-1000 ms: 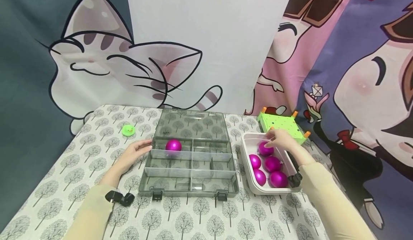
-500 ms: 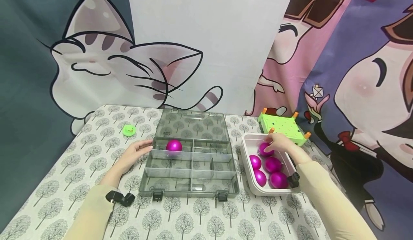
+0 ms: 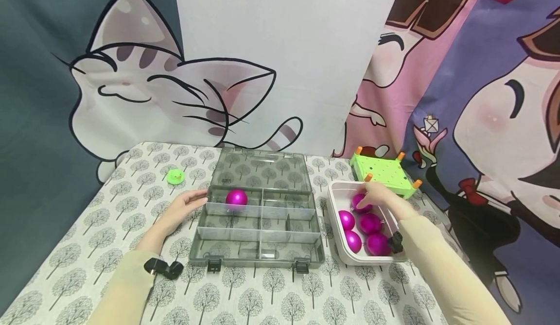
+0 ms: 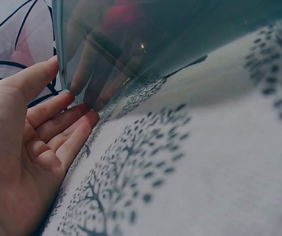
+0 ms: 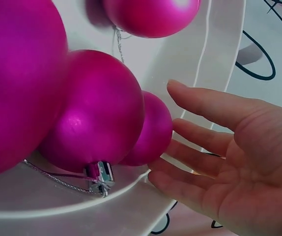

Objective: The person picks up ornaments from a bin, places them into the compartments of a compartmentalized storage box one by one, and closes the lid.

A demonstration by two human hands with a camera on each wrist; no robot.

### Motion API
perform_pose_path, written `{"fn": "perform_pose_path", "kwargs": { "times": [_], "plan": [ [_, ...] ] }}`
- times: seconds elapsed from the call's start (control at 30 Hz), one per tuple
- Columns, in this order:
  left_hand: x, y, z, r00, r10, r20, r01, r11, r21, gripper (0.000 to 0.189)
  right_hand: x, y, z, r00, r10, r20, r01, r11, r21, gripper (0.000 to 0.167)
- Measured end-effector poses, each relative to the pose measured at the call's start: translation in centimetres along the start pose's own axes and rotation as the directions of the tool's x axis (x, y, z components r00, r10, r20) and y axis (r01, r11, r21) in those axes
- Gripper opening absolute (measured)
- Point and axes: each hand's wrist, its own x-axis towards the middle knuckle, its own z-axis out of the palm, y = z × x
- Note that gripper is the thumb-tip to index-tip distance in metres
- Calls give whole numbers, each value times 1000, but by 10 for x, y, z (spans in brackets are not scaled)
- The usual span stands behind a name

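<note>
My left hand (image 3: 180,210) rests its fingertips against the left wall of a grey see-through compartment box (image 3: 259,256), its fingers loosely extended in the left wrist view. One shiny magenta Christmas bauble (image 3: 236,199) sits in that box's back left compartment. On the right, my right hand (image 3: 379,196) reaches into a white tub (image 3: 336,235) holding several more magenta baubles (image 3: 370,223). Its fingertips are right at the edge of the farthest bauble (image 5: 156,129), with the thumb apart from it. A silver cap and cord show on a nearer bauble (image 5: 89,110).
The box's lid (image 3: 262,169) lies folded back behind it. A green perforated toy stand (image 3: 382,172) with orange legs is behind the tub. A green rubber duck (image 3: 176,176) stands at the back left. The tablecloth (image 3: 258,300) has a tree print, with patterned curtains behind.
My right wrist has shifted slightly left over the tub, its fingers staying at the same farthest bauble. The left hand, the box and the baubles have kept their places.
</note>
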Motion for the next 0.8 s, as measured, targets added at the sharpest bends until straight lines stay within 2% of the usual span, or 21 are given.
{"fn": "perform_pose_path", "kwargs": {
  "times": [0.27,0.57,0.67,0.8],
  "plan": [
    [-1,0,0,1000,-1,0,1,1000,8,54,0,-1,6,999,-30,29,30,999,21,33],
    [-1,0,0,1000,8,-1,-9,1000,-9,53,4,0,9,993,-15,118,6,997,73,53],
    [-1,0,0,1000,9,-3,-9,1000,-6,54,4,1,10,990,-21,142,12,998,66,53],
    [-1,-1,0,1000,8,-1,-8,1000,-11,54,5,3,11,990,-16,138,10,999,42,53]
  ]
}}
